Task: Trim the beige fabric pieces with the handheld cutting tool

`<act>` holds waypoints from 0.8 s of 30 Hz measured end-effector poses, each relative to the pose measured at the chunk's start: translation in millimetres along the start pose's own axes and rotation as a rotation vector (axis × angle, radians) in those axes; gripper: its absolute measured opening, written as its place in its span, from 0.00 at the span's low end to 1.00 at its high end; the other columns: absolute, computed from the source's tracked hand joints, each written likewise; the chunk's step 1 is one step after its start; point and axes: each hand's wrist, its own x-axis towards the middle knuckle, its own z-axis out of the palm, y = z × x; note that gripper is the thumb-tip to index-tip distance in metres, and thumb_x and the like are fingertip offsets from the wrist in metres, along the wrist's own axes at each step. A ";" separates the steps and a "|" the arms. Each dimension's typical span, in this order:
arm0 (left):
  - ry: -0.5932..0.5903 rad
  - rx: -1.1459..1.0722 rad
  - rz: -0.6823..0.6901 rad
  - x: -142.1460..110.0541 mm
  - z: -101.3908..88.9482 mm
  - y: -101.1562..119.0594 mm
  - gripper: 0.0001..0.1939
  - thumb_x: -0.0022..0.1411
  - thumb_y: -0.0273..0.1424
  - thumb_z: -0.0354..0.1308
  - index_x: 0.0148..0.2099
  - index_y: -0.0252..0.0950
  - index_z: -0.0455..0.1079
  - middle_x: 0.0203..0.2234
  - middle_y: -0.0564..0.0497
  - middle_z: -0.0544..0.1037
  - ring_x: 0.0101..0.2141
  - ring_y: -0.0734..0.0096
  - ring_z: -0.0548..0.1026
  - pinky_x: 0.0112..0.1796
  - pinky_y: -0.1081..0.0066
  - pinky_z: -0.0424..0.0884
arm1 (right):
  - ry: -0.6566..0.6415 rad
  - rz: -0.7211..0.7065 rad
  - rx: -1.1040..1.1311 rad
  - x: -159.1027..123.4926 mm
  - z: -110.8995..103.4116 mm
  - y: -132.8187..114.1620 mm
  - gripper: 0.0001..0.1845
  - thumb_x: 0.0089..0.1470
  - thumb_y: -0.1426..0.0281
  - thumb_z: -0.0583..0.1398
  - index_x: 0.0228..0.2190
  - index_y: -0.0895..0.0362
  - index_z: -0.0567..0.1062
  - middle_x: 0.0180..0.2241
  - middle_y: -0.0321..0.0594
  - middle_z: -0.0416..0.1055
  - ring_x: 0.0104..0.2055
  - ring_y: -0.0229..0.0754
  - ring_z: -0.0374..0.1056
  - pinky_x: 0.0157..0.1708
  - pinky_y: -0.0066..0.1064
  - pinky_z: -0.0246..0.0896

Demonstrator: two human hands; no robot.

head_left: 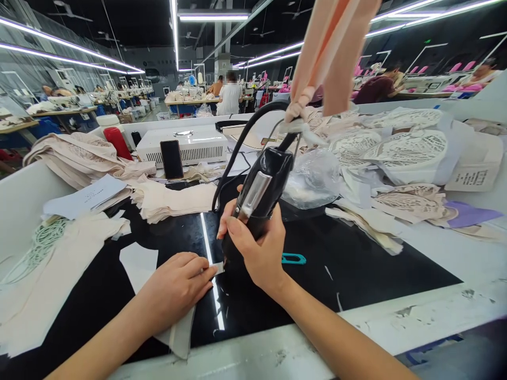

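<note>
My right hand (264, 250) is wrapped round a black corded handheld power tool (274, 168) with a metal plate on its side. The tool stands tilted over the black work surface (317, 279), its lower end partly hidden by my hand. From above, a peach fabric strap (322, 63) is tied to its top. My left hand (176, 290) lies low beside it, fingers together and pressed on a pale fabric piece (182, 333). A small edge of fabric shows past the fingertips, at the tool's lower end. Left of that hand lies another white cut piece (138, 264).
A teal plastic tool (293, 258) lies right of the power tool. Behind are stacked fabric pieces (178, 199), a phone (171, 159), a white box (186, 143) and a clear plastic bag (312, 179). Lace cups (412, 150) are piled at the right. Light green cord (45, 243) lies left.
</note>
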 end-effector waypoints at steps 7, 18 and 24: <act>-0.015 -0.001 0.005 -0.9 0.6 -1.1 0.14 0.78 0.27 0.46 0.54 0.31 0.73 0.39 0.44 0.79 0.38 0.63 0.78 0.40 0.62 0.79 | 0.016 0.006 -0.044 -0.9 0.9 1.5 0.14 0.54 0.64 0.66 0.37 0.51 0.66 0.30 0.31 0.69 0.25 0.36 0.67 0.27 0.34 0.69; -0.019 -0.039 -0.013 -0.8 -0.2 -0.9 0.15 0.78 0.27 0.45 0.55 0.30 0.73 0.38 0.44 0.78 0.38 0.63 0.77 0.39 0.62 0.79 | 0.012 -0.018 -0.040 5.1 1.8 7.9 0.16 0.53 0.63 0.67 0.38 0.51 0.66 0.29 0.29 0.69 0.27 0.37 0.67 0.28 0.33 0.68; -0.036 -0.091 -0.052 -2.4 -2.5 -1.8 0.14 0.77 0.27 0.47 0.54 0.33 0.73 0.38 0.45 0.76 0.37 0.65 0.77 0.40 0.64 0.78 | 0.005 -0.035 -0.041 4.1 1.3 6.9 0.16 0.54 0.64 0.67 0.39 0.51 0.66 0.30 0.30 0.70 0.28 0.37 0.67 0.30 0.34 0.69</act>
